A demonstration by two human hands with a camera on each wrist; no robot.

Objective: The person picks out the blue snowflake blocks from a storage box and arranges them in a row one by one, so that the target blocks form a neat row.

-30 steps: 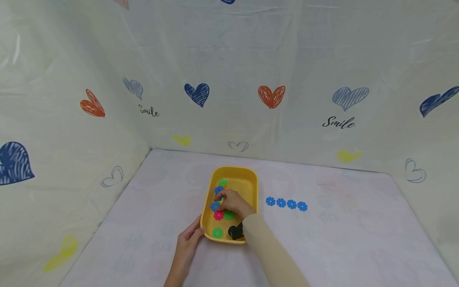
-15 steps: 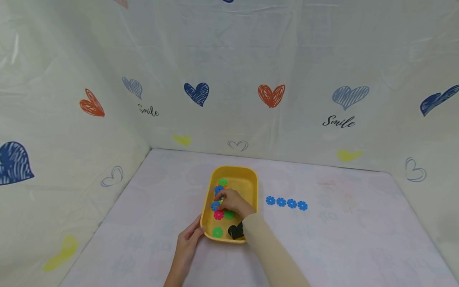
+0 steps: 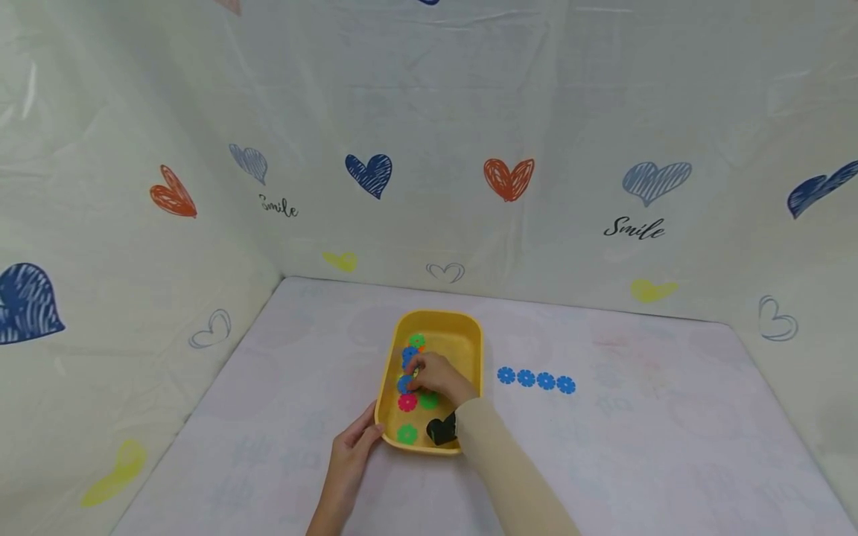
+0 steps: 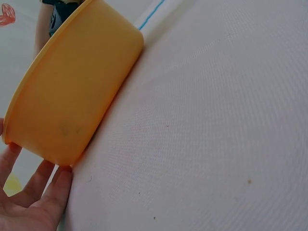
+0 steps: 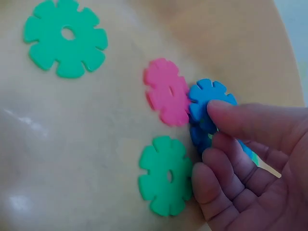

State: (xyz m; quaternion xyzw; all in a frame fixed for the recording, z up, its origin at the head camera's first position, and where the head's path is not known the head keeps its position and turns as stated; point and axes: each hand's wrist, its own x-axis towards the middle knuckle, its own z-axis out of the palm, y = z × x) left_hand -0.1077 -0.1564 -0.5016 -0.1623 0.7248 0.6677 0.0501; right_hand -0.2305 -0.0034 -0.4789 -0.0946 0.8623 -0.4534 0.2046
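In the head view a yellow tray (image 3: 473, 335) stands on the table. My left hand (image 3: 350, 447) grips its near left corner, thumb at the rim; in the left wrist view several fingers (image 4: 55, 190) rest against its outer wall. My right hand (image 3: 439, 377) reaches inside the tray and pinches a blue snowflake disc (image 5: 211, 91), with the thumb on its face in the right wrist view. Another blue piece lies partly hidden beneath it. A pink snowflake disc (image 5: 168, 94) touches or nearly touches it, and a green snowflake disc (image 5: 163, 175) lies beside the fingertips.
Another green snowflake disc (image 3: 407, 434) lies near the tray's front end, and one more green disc (image 3: 417, 341) toward its far end. Right of the tray, several blue snowflake discs (image 3: 526, 378) form a row on the white tabletop (image 3: 643, 447). A heart-printed sheet (image 3: 429, 112) hangs behind.
The blue disc at my right fingers has shifted slightly right and tilted, and the pink disc has moved a little. My left hand and the tray stay in place.
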